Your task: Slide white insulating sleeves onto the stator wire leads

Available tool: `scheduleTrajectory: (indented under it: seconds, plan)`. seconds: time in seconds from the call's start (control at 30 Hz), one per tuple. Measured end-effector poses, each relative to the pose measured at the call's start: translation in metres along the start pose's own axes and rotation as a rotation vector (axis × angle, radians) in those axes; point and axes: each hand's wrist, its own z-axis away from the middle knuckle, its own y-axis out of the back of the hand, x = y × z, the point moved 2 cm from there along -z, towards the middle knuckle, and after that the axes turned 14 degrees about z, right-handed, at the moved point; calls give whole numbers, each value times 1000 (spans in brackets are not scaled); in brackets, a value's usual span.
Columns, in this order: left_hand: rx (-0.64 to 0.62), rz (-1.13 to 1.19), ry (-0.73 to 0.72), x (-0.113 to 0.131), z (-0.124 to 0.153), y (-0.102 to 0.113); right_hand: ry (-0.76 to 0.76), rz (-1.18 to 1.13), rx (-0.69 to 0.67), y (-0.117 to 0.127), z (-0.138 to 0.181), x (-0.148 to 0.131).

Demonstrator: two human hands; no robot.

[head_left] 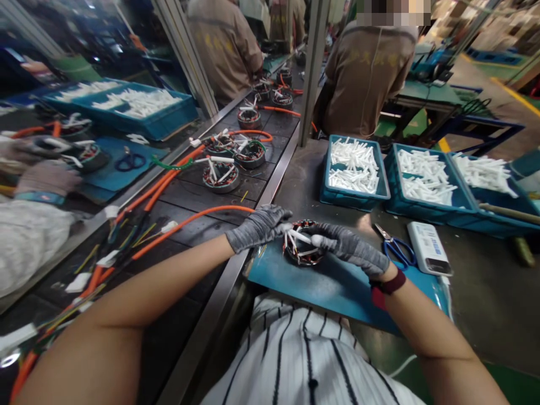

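Gloved left hand (259, 226) clenches the wound motor stator (304, 244) just above the blue mat (337, 295) at the desk's (476, 298) near edge; right hand (350, 248) pinches a white sleeve (318, 241) on it, probably, glove hides the grip. Blue-handled scissors (394, 248) and a blue crate (353, 169) of sleeves sit just ahead, within easy reach.

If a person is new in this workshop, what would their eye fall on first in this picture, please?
First come the grey-gloved left hand and right hand, meeting around a wound motor stator above a blue mat in the centre. To the left, bright orange cables lie across a dark conveyor belt. To the right, blue crates hold many white pieces.
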Motion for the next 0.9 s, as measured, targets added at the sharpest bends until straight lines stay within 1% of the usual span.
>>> scheduleTrajectory:
  seconds: [0.07,0.13,0.2,0.27,0.33,0.43,0.5,0.53,0.57,0.63,0.7,0.77,0.8,0.83,0.9]
  plan:
    - [-49,-16,26,-15,1,-10,-11,8,34,-6,-5,2]
    - [-97,-49,54,-25,1,-19,-23,5,23,-10,-7,6]
    - [-91,-72,73,-29,-1,-24,-3,20,18,-8,-2,9]
    - [-71,-89,56,-27,-3,-25,53,115,61,-5,11,13]
    - [-58,-92,11,-24,-3,-25,125,347,222,-6,25,18]
    - [-17,0,-60,-22,0,-25,260,791,457,-24,41,32]
    - [-8,103,-57,-23,8,-28,357,1006,515,-38,43,45]
    - [-3,160,-38,-23,13,-29,372,1080,542,-41,40,52]
    - [0,226,-21,-23,18,-30,355,1136,574,-40,37,58]
    - [8,365,-27,-16,27,-31,270,1206,669,-30,28,65]
    - [42,444,-60,-5,31,-32,179,1201,780,-15,23,63]
    - [64,432,-76,6,29,-32,151,1111,836,-9,23,52]
    - [64,405,-84,11,27,-33,155,1037,804,-12,24,44]
    - [58,379,-103,15,24,-33,161,951,735,-17,26,37]
    - [39,347,-173,21,21,-33,130,738,552,-32,29,24]
